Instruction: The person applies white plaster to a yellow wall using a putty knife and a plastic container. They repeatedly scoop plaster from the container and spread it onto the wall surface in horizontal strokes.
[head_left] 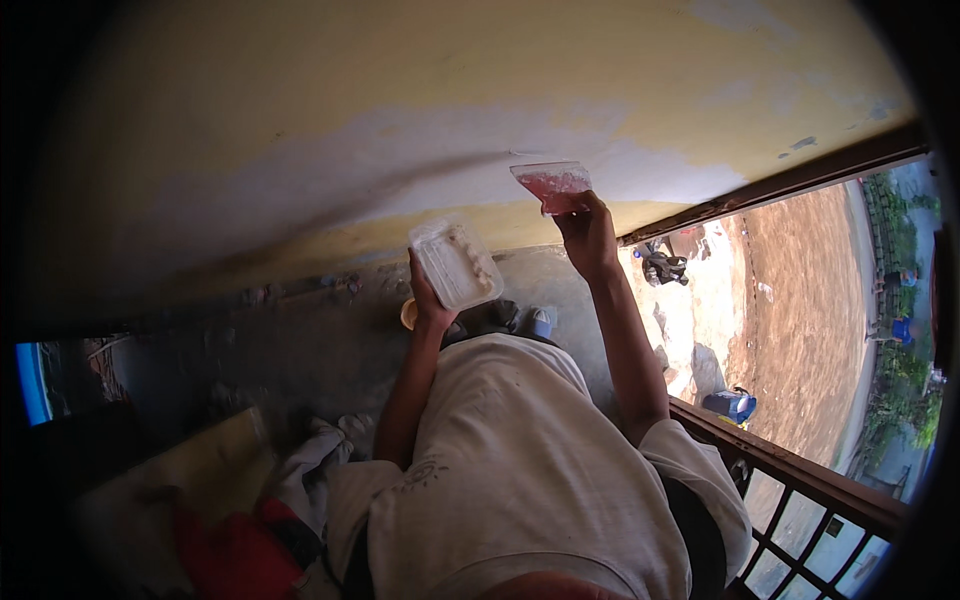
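Note:
My left hand (428,298) grips the side of a shallow, translucent white plastic tub (452,268) and tilts it toward me. Whitish paste (470,250) is smeared along the tub's inner right side. Raised to the right, my right hand (588,235) pinches a flat reddish translucent scraper (556,186) with white residue on its upper part. The scraper is close to the yellow wall (400,70), at a broad whitish patch (420,150); whether it touches is unclear. A thin white mark (540,155) shows just above it.
A brown door frame (800,185) borders bright outdoor ground (805,290) on my right, with a dark gridded panel (800,530) lower down. Red cloth (235,550) and pale cloth (315,455) lie at lower left. Small items (300,290) sit along the wall's foot.

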